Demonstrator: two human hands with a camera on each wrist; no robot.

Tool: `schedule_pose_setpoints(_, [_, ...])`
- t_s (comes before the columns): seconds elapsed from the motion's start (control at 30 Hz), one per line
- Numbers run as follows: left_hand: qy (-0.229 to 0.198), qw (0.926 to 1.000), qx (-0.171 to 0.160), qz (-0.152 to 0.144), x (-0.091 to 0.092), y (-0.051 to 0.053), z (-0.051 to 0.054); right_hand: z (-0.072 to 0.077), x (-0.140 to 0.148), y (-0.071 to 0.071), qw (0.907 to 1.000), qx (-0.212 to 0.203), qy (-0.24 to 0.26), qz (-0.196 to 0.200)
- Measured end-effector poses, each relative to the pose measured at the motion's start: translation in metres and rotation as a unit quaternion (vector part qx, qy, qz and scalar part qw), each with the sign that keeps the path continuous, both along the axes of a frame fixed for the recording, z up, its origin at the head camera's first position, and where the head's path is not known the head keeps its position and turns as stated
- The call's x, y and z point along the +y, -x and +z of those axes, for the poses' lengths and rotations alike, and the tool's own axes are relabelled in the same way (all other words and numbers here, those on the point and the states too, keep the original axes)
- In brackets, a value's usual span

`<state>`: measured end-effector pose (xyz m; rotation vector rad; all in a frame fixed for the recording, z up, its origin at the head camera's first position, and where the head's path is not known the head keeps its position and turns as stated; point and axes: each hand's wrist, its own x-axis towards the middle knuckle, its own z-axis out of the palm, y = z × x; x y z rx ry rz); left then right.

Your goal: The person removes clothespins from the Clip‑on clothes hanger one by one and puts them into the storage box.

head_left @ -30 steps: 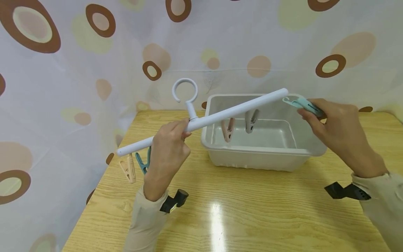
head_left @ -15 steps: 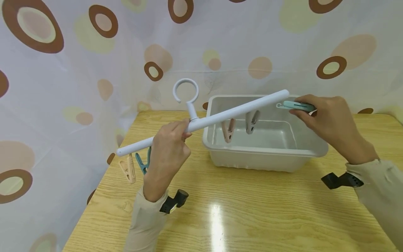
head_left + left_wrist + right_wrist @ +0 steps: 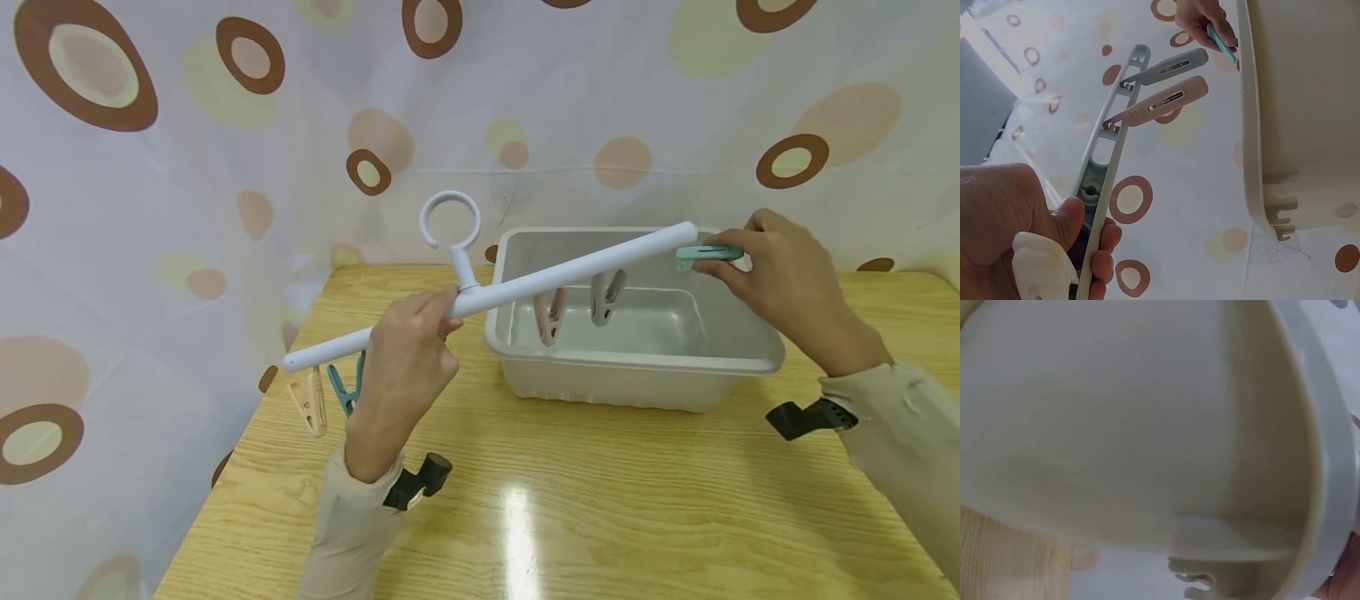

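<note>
- Hanger of white plastic with ring hook (image 3: 525, 287), gripped mid-bar by the left hand (image 3: 408, 367).
- Right hand (image 3: 783, 279) pinches a turquoise plastic clip (image 3: 708, 252) near the hanger's right end.
- Beige plastic clip (image 3: 318, 400) and teal plastic clip (image 3: 339, 387) hang left; pink plastic clip (image 3: 542, 315), grey plastic clip (image 3: 597, 300) right.
- At far right, a rectangular pale-grey plastic basin (image 3: 600, 382) on the wooden surface (image 3: 600, 508).

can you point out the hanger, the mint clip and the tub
hanger (image 3: 577, 268): head view, on the right stretch of its bar
mint clip (image 3: 703, 252): head view, on the middle of its visible side
tub (image 3: 607, 383): head view, on its near outer wall
</note>
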<state>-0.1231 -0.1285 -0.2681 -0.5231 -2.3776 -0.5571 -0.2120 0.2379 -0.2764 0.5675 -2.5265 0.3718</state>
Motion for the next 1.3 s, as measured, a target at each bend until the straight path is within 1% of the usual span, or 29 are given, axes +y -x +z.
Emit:
schedule_pose_setpoints(0.17, [0.002, 1.0, 0.003, -0.002, 0.0, 0.0, 0.0, -0.002, 0.004, 0.006, 0.9981, -0.06, -0.007, -0.008])
schedule_pose_setpoints(0.27, [0.002, 1.0, 0.004, -0.004, 0.0, 0.0, 0.0, -0.003, 0.005, 0.01, 0.996, -0.087, -0.017, -0.012])
schedule_pose_setpoints(0.43, [0.002, 1.0, 0.003, -0.005, -0.001, -0.001, 0.0, -0.006, 0.004, 0.016, 0.993, -0.114, -0.025, -0.014])
schedule_pose_setpoints(0.63, [0.008, 0.9999, -0.002, -0.007, 0.0, -0.001, 0.0, -0.011, 0.004, 0.018, 0.9901, -0.137, -0.025, -0.019])
schedule_pose_setpoints(0.87, [0.009, 0.9999, -0.005, -0.005, -0.001, -0.001, -0.002, -0.017, 0.001, 0.023, 0.9876, -0.153, -0.033, -0.014])
schedule_pose_setpoints(1.0, [0.008, 0.9999, -0.005, -0.009, -0.001, -0.001, -0.002, -0.019, 0.001, 0.025, 0.9867, -0.157, -0.04, -0.011])
schedule_pose_setpoints(1.07, [0.008, 0.9999, -0.005, -0.011, 0.0, 0.0, -0.002, -0.021, 0.001, 0.027, 0.9862, -0.16, -0.043, -0.004])
schedule_pose_setpoints(1.2, [0.012, 0.9998, -0.006, -0.014, 0.0, 0.0, -0.001, -0.025, 0.0, 0.03, 0.986, -0.155, -0.059, 0.018])
schedule_pose_setpoints(1.3, [0.013, 0.9998, -0.007, -0.013, 0.0, -0.001, -0.001, -0.028, 0.0, 0.031, 0.9873, -0.138, -0.072, 0.03])
